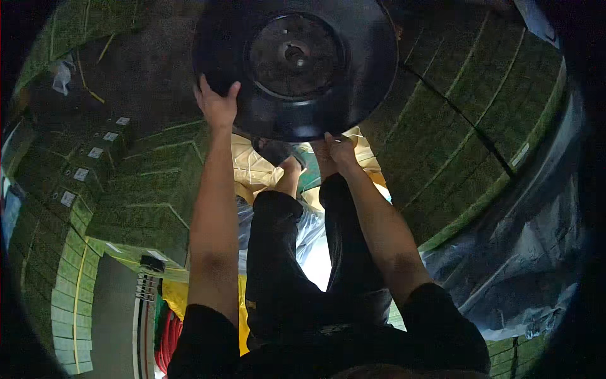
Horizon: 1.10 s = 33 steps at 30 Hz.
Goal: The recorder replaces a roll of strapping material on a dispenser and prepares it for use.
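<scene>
My black trousers [274, 252] fill the near middle, with a yellow thing [178, 297] and a bundle of red [167, 335] low to my left. Past my knees, I hold a large black disc [300, 117] out in front of me, its round hub toward me. My left grip [218, 104] has the disc's lower left edge, thumb and fingers spread wide; my right grip [341, 150] is pinched narrow on its bottom rim, thumb showing, the other fingers mostly hidden. Under the disc, tan packages [249, 158] lie around my lower legs. To my right, dark plastic sheeting [511, 240] hangs beside a long green stack [467, 120]. To my left stand green blocks [148, 183] and a row of white labels [95, 152]; farther off is a crumpled clear bag [62, 77].
</scene>
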Motion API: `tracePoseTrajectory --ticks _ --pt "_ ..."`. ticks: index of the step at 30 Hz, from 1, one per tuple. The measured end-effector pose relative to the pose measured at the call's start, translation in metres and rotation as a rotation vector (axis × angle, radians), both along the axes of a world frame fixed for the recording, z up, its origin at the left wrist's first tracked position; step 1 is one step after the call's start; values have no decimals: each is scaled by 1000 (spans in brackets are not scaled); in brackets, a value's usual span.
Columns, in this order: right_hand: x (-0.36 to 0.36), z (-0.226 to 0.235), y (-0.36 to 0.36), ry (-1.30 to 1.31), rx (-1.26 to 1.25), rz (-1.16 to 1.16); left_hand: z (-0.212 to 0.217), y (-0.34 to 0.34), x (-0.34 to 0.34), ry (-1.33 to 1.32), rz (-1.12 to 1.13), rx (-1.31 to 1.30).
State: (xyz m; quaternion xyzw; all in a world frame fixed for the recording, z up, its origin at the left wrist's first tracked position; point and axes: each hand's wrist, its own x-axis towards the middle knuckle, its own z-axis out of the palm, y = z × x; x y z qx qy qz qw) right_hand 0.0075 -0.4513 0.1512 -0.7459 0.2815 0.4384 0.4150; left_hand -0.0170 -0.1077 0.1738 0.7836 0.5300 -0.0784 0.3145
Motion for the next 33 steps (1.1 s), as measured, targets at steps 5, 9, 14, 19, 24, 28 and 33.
tracePoseTrajectory --ticks 5,9,14,19,24,28,33 --pt "27 -3 21 -33 -192 416 9 -6 18 -90 -242 239" --pt "69 14 38 -697 -463 373 12 -5 20 81 -163 389" --pt "159 25 69 -1040 -415 643 -1 2 13 18 -17 23" --pt "203 6 104 -950 -331 1161 -5 -36 -12 140 -36 106" --pt "248 13 153 -1084 -376 1699 -2 -119 -33 167 318 -156" --pt "262 16 215 -1781 522 1198 -4 -199 -38 283 28 -467" --pt "278 32 197 -1436 106 1281 39 -196 -47 23 237 -851"
